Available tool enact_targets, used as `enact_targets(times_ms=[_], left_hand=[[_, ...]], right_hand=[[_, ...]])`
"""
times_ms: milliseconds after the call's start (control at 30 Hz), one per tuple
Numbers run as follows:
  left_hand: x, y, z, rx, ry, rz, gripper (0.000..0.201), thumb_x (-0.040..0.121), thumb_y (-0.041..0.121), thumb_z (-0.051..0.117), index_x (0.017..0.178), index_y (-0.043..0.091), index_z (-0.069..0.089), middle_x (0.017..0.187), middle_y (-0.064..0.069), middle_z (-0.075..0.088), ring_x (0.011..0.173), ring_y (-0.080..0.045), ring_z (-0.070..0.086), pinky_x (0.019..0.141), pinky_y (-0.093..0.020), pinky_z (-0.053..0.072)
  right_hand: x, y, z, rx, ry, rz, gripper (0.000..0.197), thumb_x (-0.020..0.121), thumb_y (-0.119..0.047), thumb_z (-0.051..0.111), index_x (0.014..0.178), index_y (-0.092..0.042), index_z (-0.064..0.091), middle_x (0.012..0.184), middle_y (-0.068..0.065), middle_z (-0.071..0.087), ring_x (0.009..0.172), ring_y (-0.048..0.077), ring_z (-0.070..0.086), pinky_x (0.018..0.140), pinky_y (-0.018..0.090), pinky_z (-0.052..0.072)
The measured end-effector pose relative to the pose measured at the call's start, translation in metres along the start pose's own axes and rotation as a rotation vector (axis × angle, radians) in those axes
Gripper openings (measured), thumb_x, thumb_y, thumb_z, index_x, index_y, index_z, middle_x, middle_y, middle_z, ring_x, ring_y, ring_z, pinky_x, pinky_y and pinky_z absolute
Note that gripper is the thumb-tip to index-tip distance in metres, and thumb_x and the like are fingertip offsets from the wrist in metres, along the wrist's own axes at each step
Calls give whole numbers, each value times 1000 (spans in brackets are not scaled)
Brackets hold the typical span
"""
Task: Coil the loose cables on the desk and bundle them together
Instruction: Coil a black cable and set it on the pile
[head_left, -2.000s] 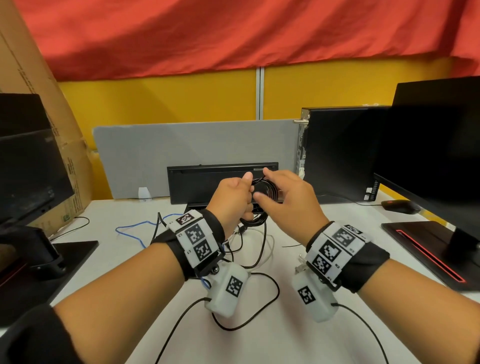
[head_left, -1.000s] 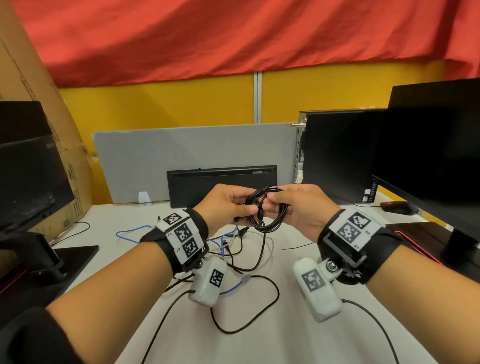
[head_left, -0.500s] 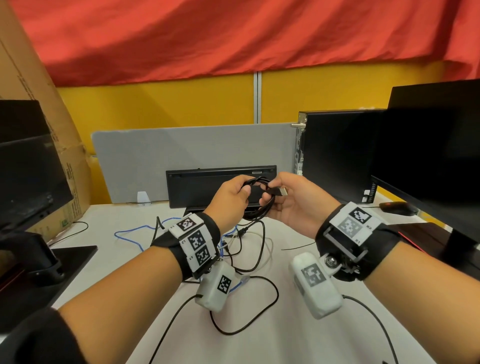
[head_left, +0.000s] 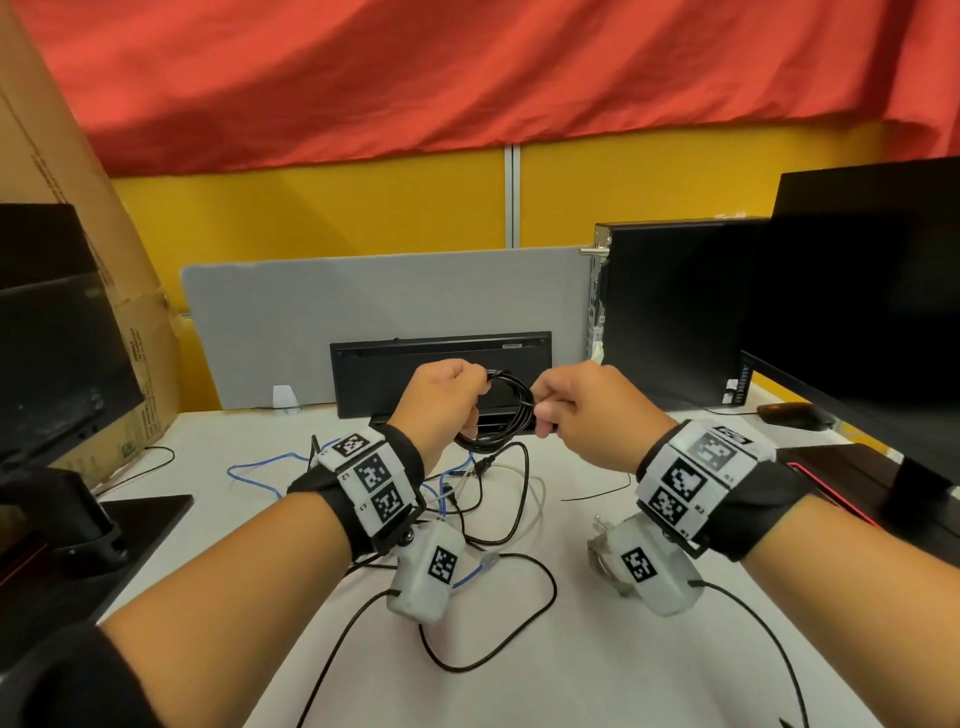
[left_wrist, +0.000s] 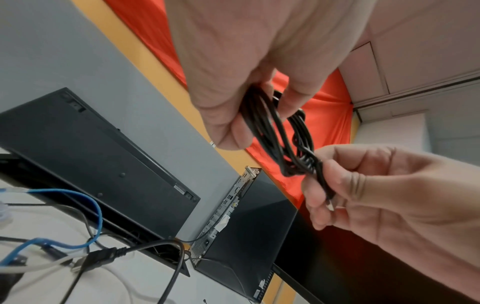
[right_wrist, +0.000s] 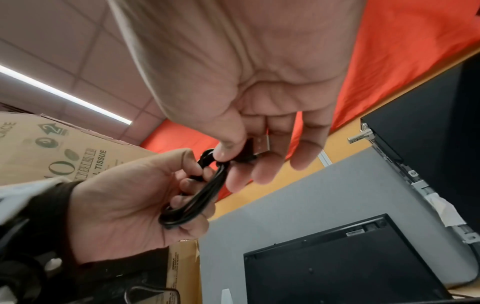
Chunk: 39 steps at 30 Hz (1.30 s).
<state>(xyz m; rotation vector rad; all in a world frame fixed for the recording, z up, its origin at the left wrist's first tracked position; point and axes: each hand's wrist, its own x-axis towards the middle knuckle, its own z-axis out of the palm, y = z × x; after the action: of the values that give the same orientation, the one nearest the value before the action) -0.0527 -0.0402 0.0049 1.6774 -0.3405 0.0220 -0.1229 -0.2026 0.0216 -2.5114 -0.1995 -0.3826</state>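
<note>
Both hands raised above the desk (head_left: 519, 649), roughly level, in front of the upturned black keyboard (head_left: 441, 369).

Left hand (head_left: 441, 400): fingers curled round one side of the coiled black cable (head_left: 511, 415), clamping several loops together. In the left wrist view the thumb and fingers close over the bundle of strands (left_wrist: 262, 121); the right wrist view shows the same coil (right_wrist: 197, 201) lying across the left palm (right_wrist: 124, 201).

Right hand (head_left: 576, 410): thumb and forefinger pinch the cable's free end at the opposite side of the coil. The USB plug (right_wrist: 255, 147) sits under the thumb, metal tip poking out toward the remaining fingers (these are loosely bent, not touching the plug as far as I can tell). In the left wrist view the end strand runs from the coil down into the right hand (left_wrist: 384, 195).

Coil hangs between the two hands, clear of the desk surface.

On the desk below: a tangle of loose cables – a blue cable (head_left: 270, 462), a white cable (head_left: 537, 499) and a black cable (head_left: 498, 654) looping toward the near edge. A second black plug (left_wrist: 100, 257) lies among them.

Surroundings: grey divider panel (head_left: 363, 306) behind the keyboard, computer tower (head_left: 670, 312) to the right, monitor (head_left: 872, 291) at far right, another monitor (head_left: 57, 332) at left, cardboard box (head_left: 119, 291) leaning behind it.
</note>
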Motion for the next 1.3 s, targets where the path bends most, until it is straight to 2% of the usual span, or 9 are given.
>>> enact_targets(times_ms=[100, 233, 500, 667, 800, 967, 1067, 1167, 1300], left_hand=[[1, -1, 1, 9, 20, -48, 23, 89, 9, 49, 67, 13, 56, 46, 6, 43, 40, -11, 40, 45, -25, 38], [1, 1, 0, 6, 15, -58, 22, 91, 6, 48, 70, 10, 55, 51, 4, 42, 46, -13, 38, 47, -26, 37], [-12, 8, -1, -385, -158, -109, 26, 98, -4, 33, 111, -1, 55, 72, -6, 46, 61, -13, 40, 63, -25, 36], [-18, 4, 13, -496, -178, -176, 30, 102, -3, 25, 119, -8, 49, 74, -8, 45, 63, -13, 40, 65, -23, 37], [-21, -6, 27, -370, -190, -233, 25, 103, 0, 30, 114, -3, 53, 76, -10, 52, 66, -16, 50, 68, -26, 46], [-24, -26, 52, 143, -243, -289, 15, 96, 10, 55, 102, -1, 65, 84, -10, 70, 79, -19, 62, 69, -29, 54], [-24, -40, 68, 286, -276, -334, 13, 90, 11, 65, 98, 0, 69, 95, -18, 72, 79, -22, 68, 82, -38, 59], [-27, -54, 80, 329, -329, -420, 11, 87, 7, 69, 94, -1, 68, 90, -18, 70, 67, -22, 67, 76, -39, 61], [-28, -74, 93, 443, -393, -454, 25, 86, 5, 69, 105, -10, 63, 96, -23, 70, 81, -33, 71, 81, -43, 59]], right_hand=[[2, 2, -4, -60, -34, -12, 32, 98, -9, 48, 72, -26, 55, 76, -3, 65, 55, -3, 51, 46, 4, 35], [3, 3, -12, 19, -101, -16, 30, 99, -11, 49, 76, -25, 63, 72, -9, 67, 55, -6, 54, 51, 6, 39], [-2, 23, -1, 876, -93, 350, 16, 99, -6, 52, 101, 1, 67, 87, 11, 71, 72, 17, 64, 65, 26, 56], [-5, 32, 4, 978, -71, 424, 22, 97, 1, 52, 114, 7, 64, 100, 21, 68, 83, 25, 66, 76, 32, 60], [-10, 40, -7, 921, -63, 487, 18, 93, -2, 58, 106, 2, 69, 89, 18, 69, 77, 24, 68, 73, 34, 61], [-16, 60, -11, 646, -52, 620, 18, 91, -11, 63, 105, 0, 69, 76, 10, 66, 64, 19, 64, 65, 31, 58], [-23, 75, -8, 589, -106, 712, 19, 93, -12, 63, 106, 2, 67, 77, 12, 65, 63, 19, 63, 64, 30, 58], [-29, 89, 0, 565, -152, 771, 18, 92, -8, 62, 105, 4, 66, 79, 15, 67, 65, 20, 65, 75, 34, 60], [-32, 105, 16, 499, -216, 824, 17, 91, -6, 63, 105, 2, 67, 92, 19, 74, 81, 26, 74, 78, 38, 61]])
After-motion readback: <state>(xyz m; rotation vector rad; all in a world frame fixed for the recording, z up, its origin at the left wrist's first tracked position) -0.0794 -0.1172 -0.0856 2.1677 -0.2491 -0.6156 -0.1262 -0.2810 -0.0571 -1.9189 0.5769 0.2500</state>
